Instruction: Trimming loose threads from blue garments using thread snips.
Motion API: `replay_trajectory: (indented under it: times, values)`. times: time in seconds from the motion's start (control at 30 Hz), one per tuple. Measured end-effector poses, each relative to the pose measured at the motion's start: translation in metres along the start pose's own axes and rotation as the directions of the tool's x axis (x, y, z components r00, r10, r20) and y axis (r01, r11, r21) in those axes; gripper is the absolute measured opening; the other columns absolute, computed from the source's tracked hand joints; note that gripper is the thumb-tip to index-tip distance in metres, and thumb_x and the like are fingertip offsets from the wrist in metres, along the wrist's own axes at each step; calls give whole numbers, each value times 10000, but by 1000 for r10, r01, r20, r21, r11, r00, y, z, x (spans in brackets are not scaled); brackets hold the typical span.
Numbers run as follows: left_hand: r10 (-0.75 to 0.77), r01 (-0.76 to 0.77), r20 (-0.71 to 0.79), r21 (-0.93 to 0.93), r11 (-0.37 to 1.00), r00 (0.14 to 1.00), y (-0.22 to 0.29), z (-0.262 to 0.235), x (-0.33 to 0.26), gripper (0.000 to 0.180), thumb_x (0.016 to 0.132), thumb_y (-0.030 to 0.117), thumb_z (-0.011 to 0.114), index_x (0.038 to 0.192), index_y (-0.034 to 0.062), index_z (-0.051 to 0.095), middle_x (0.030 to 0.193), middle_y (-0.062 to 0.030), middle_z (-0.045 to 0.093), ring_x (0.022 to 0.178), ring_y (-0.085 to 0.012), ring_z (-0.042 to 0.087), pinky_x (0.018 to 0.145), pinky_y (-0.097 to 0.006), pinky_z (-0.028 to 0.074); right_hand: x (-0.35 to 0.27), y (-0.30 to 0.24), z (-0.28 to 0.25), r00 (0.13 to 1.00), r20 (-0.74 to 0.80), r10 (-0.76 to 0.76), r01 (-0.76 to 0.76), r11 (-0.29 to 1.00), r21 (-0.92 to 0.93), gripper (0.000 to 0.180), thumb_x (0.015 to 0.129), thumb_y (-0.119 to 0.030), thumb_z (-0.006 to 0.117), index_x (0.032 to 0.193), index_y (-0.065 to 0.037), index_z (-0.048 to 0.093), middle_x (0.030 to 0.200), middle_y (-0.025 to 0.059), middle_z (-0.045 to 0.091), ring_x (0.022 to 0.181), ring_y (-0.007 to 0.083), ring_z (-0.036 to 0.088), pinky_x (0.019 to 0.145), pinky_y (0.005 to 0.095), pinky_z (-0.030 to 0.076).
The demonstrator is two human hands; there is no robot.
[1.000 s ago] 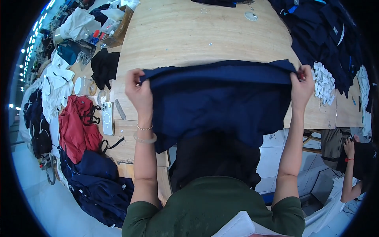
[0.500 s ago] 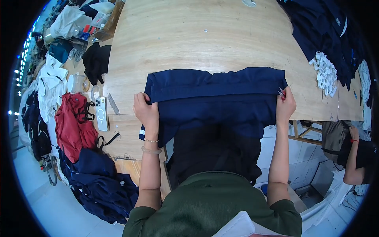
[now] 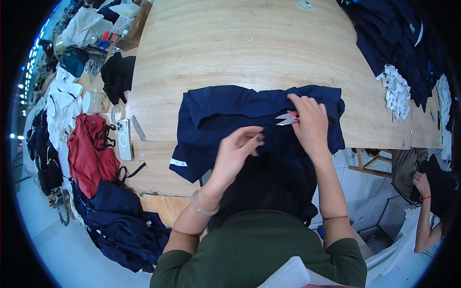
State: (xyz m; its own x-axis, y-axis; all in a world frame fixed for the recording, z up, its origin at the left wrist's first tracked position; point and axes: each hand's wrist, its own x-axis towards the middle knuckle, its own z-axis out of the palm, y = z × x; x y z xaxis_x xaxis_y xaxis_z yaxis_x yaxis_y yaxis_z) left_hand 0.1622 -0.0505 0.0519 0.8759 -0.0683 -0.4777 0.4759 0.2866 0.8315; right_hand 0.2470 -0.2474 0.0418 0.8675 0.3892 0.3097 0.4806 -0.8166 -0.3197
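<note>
A navy blue garment (image 3: 211, 139) lies across the near edge of the table, with a folded band along its far side and a white label at its lower left. My right hand (image 3: 309, 122) is over the garment's right half, closed round small thread snips (image 3: 288, 118) with red handles; the blades point left and stand apart. Left of the snips, my left hand (image 3: 240, 149) hovers above the garment's near middle. Its thumb and fingers are drawn together, and what they pinch, if anything, cannot be made out.
To the left lie a phone (image 3: 124, 139), a grey strip (image 3: 138, 127), a red garment (image 3: 91, 153) and a navy heap (image 3: 127, 230). White scraps (image 3: 395, 91) and dark clothing (image 3: 398, 38) are at the right. Another person's hand (image 3: 421, 185) shows at the far right.
Both hands have let go of the garment's ends and moved inward over it. The snips in my right hand now show their blades. The garment's left side has sagged and spread.
</note>
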Motion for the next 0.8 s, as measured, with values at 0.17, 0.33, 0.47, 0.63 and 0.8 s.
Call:
replay_trajectory:
  times: [0.17,0.33,0.47,0.63,0.8]
  values:
    - [-72,89,52,-550,831,996,-8,24,38,354,982,298,553,1200,19,560,1217,-98,580,1111,-173,566,943,-393,479,4,-15,-12,997,-81,13,4,979,206,187,712,-15,692,882,-71,637,713,48,542,695,220,551,624,336,382]
    - [-19,44,47,-626,779,999,14,31,37,288,968,321,574,1101,67,605,1119,-52,636,1021,-142,585,914,-362,477,-16,-33,-35,1000,-29,-8,16,954,298,222,694,21,697,891,-65,641,694,55,537,643,215,547,577,321,421]
    - [-93,66,-18,-576,815,995,26,38,27,187,941,224,619,1004,52,657,991,-39,674,932,-122,615,852,-312,487,-22,-43,-42,999,32,-37,28,969,244,254,678,26,705,910,-53,636,750,62,567,676,230,577,605,331,453]
    - [-76,2,-136,-476,880,988,30,32,24,120,918,130,643,960,22,678,938,-45,695,839,-122,649,809,-288,508,-14,-38,-61,913,383,143,-369,691,622,378,773,-31,721,1099,-19,529,986,123,637,920,190,660,798,307,520]
    - [-26,-2,-46,-529,849,999,32,28,22,129,924,113,629,967,1,676,960,-63,703,864,-124,665,814,-291,517,-5,-17,-57,962,134,240,-261,652,712,276,828,-67,714,1027,3,536,912,117,627,775,166,602,717,287,488]
